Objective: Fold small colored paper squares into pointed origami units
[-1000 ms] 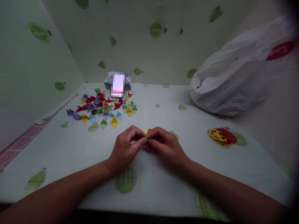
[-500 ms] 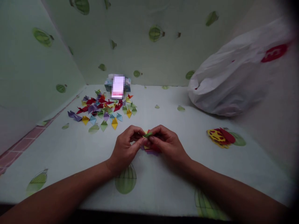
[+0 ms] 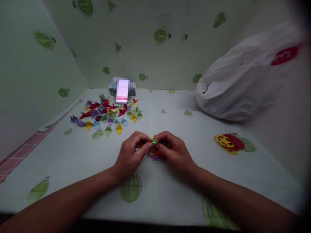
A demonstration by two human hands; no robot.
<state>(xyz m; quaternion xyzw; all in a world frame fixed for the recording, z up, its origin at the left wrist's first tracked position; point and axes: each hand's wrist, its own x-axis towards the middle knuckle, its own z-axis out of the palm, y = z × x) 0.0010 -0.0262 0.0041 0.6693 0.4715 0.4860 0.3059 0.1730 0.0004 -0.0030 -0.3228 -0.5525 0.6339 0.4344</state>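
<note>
Between my hands is a small folded green paper [image 3: 154,141], pinched from both sides by thumbs and fingertips. My left hand [image 3: 133,149] is closed on its left edge. On the opposite edge, my right hand [image 3: 173,149] grips it the same way. Just beneath the hands lies a stack of coloured paper sheets [image 3: 155,158], yellow, red and purple, partly covered by my fingers. Farther off to the left is a pile of small folded paper pieces [image 3: 107,113] in red, purple, green, blue and yellow.
A lit phone [image 3: 122,90], blurred, leans on a patterned box [image 3: 112,89] behind the pile. At right, a large white plastic bag [image 3: 233,84] rests against the wall. Yellow and red cut-out shapes [image 3: 228,143] lie on the white balloon-print table cover [image 3: 175,194].
The green paper has turned slightly in my fingertips and shows a paler, more pointed face. Both hands stay in nearly the same place.
</note>
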